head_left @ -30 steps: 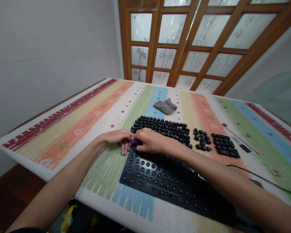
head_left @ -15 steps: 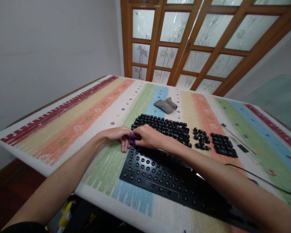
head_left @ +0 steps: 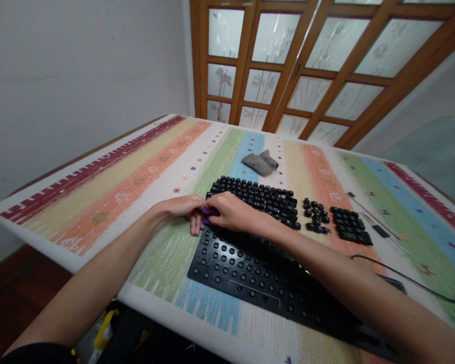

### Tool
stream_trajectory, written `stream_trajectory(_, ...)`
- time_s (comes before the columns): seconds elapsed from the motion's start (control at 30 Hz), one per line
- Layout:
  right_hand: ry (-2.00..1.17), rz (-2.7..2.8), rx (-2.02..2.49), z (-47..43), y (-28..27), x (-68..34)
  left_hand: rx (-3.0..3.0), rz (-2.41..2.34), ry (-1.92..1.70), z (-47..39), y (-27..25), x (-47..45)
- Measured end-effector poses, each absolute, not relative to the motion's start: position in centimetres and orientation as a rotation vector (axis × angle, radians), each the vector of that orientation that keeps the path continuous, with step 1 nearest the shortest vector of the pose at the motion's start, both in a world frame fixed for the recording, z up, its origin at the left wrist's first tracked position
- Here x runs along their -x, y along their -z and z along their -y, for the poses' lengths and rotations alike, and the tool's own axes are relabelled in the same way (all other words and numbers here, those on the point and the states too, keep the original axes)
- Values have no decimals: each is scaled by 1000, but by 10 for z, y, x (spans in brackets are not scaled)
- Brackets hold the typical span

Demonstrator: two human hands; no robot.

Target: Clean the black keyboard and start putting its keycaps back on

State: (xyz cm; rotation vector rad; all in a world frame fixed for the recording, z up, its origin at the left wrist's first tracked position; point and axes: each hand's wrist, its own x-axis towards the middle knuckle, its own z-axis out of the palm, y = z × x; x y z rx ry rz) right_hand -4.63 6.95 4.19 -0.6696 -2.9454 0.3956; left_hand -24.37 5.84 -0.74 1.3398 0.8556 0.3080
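Note:
A black keyboard base stripped of its keycaps lies tilted across the near side of the table. At its far left corner, my right hand is closed around a small purple cloth, mostly hidden by the fingers. Beside it, my left hand rests at the same corner with its fingers stretched downward, close to or touching the purple cloth. Just beyond the base, rows of loose black keycaps are laid out in keyboard order. My right forearm covers part of the base.
Smaller groups of keycaps and number-pad keycaps sit to the right. A folded grey cloth lies farther back. A thin tool, a small black piece and a black cable are on the striped tablecloth.
Both hands stay at the keyboard base's far left corner, the right still holding the purple cloth with only a slight shift. The camera view has tilted a little.

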Motion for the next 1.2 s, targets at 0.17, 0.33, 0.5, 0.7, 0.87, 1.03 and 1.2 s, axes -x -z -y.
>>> stream_trajectory(0.17, -383, 2940, 650, -68, -40, 40, -1342, -853, -291, -59, 6, 243)
stream_trajectory(0.33, -405, 3038, 743, -69, -55, 28, -1340, -833, -311, -57, -1, 240)
stream_trajectory(0.5, -366, 2967, 773, -71, -70, 15, -1344, -839, -291, -56, -4, 239)
stream_trajectory(0.7, -506, 3027, 740, -66, -62, 12, -1354, -828, -284, -55, -6, 239)
stream_trajectory(0.87, -359, 2989, 830, -60, -57, 16, -1356, -851, -287, -54, -7, 237)
stream_trajectory(1.03, -376, 2884, 664, -44, -59, 23, -1338, -880, -305, -53, -6, 238)
stream_trajectory(1.2, -386, 3025, 378, -24, -47, 30, -1324, -899, -336, -52, -7, 237)
